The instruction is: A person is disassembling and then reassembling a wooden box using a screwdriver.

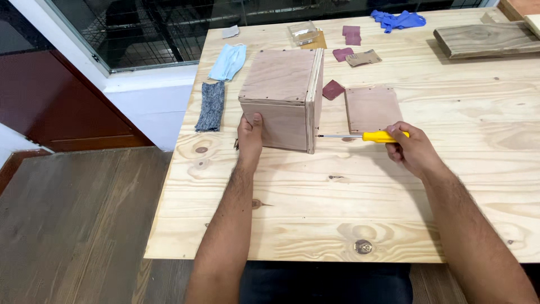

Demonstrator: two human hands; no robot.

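Closest to me, my left hand (250, 135) is pressed against the near left corner of the plywood box (283, 98), fingers curled around its side and thumb flat on the front face, bracing it on the pine table (315, 208). My right hand (409, 150) is closed tight around the yellow handle of a screwdriver (365, 136), which lies level, its thin shaft pointing left so the tip meets the lower edge of the box's right side panel. The box stands upright on the left half of the table. Just behind the screwdriver a loose plywood panel (373, 108) lies flat beside the box. Left of the box I see a grey cloth strip (211, 106) and a light blue face mask (228, 61). Farther back lie sandpaper scraps (349, 52), a clear plastic case (304, 32), blue gloves (398, 20) and a weathered plank (486, 38).
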